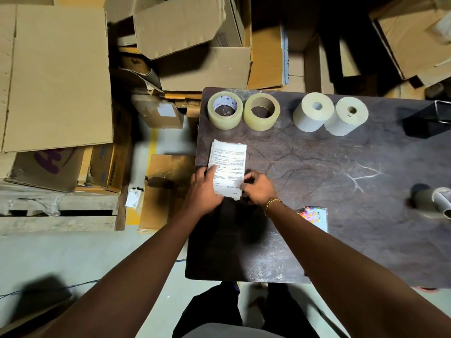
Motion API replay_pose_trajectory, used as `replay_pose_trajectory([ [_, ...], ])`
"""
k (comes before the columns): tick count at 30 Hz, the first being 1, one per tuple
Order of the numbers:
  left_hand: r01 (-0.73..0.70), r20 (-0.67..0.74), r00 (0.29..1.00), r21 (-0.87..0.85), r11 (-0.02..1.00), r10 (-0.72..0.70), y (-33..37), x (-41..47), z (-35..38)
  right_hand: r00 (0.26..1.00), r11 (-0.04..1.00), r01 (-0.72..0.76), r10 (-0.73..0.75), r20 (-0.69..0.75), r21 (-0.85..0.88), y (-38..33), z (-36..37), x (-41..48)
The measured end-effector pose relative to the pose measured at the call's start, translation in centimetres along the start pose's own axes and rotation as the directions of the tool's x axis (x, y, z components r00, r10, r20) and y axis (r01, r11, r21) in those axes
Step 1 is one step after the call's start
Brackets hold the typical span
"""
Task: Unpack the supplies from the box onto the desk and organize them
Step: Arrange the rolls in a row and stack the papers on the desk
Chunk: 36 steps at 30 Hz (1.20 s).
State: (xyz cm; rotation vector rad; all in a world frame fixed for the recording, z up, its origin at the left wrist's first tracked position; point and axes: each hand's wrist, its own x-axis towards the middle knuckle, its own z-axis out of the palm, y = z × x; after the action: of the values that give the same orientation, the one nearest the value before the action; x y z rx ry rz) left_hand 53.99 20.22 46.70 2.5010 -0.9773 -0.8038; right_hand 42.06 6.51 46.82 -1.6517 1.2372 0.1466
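So the stack of papers [228,164] is laid flat on the desk [341,191], just below the tape rolls [225,111], long axis running away from the body. Its near end is pinched by the left hand [203,189] and right hand [258,189], fingers curled on the edges, both equally close.

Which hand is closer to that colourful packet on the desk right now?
Right. The right hand is at the paper stack's near edge, just up-left of the colourful packet; the left hand is farther left, across the stack.
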Motion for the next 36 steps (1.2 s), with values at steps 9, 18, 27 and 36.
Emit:
replay_pose_trajectory([
  [9,0.011,-0.132,0.991,0.127,0.992,0.006,0.0,-1.6,1.0,0.939,0.882,0.304,-0.342,-0.044,-0.359,-3.1,-2.2,2.0],
  [18,0.173,0.010,0.984,-0.263,0.949,-0.177,0.8,2.3,-0.6,0.981,0.988,-0.138,0.147,0.130,-0.072,-4.2,-1.2,2.3],
  [27,-0.166,-0.273,0.931,0.272,0.948,0.241,2.8,1.4,-1.9,0.980,0.988,0.126,-0.109,0.165,-0.094,-2.2,-2.5,2.1],
  [36,-0.079,0.190,0.972,-0.285,0.955,0.137,2.8,4.5,-3.6,0.955,0.973,0.076,-0.134,0.266,0.219,-3.6,-5.7,2.7],
])
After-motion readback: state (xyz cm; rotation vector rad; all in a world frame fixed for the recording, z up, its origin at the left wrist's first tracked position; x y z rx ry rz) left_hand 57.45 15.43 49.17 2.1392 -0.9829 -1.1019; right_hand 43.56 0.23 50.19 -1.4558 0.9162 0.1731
